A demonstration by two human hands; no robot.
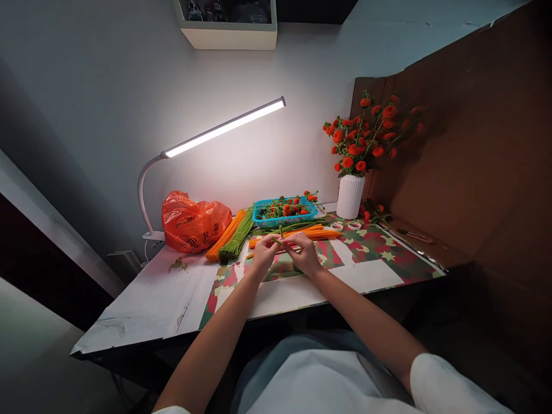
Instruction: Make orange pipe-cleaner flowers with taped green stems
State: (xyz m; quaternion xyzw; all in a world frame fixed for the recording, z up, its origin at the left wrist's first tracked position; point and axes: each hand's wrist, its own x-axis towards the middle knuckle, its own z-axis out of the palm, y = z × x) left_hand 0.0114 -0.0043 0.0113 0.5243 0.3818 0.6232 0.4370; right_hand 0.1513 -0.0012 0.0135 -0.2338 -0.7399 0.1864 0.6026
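Over the middle of the table, my left hand and my right hand meet at the fingertips. Both pinch a short green chenille stem, and one piece of it sticks up between them. Its lower part is mostly covered by my fingers. Just beyond my hands lie loose orange chenille stems, with darker green stems behind them. To the left are a bundle of green chenille stems and a bundle of orange ones.
A blue basket holds small orange flowers with green stems. A white ribbed vase with orange flowers stands at the right, rolls of tape before it. A red plastic bag sits left under a lit lamp. Cardboard walls the right side.
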